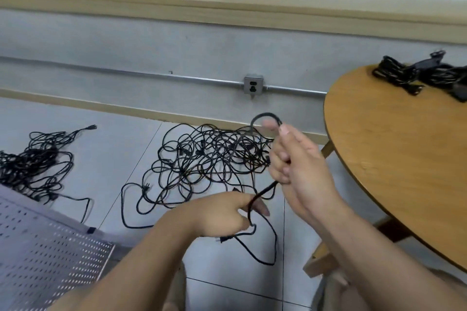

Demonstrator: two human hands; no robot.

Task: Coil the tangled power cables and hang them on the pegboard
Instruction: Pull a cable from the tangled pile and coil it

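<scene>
A black power cable (pixel 264 193) runs between my two hands above the tiled floor. My right hand (pixel 295 161) grips it in a fist, and a loop of it arches over my thumb. My left hand (pixel 222 212) pinches the same cable lower down; its plug end (pixel 222 239) and a slack loop hang below. A big tangle of black cables (pixel 207 156) lies on the floor behind my hands. A second tangle (pixel 35 161) lies at the far left. The white pegboard (pixel 43 247) lies flat at the lower left.
A round wooden table (pixel 394 149) stands at the right, with coiled black cables (pixel 424 76) on its far side. A wall socket (pixel 253 85) on a metal conduit sits on the wall under the window sill.
</scene>
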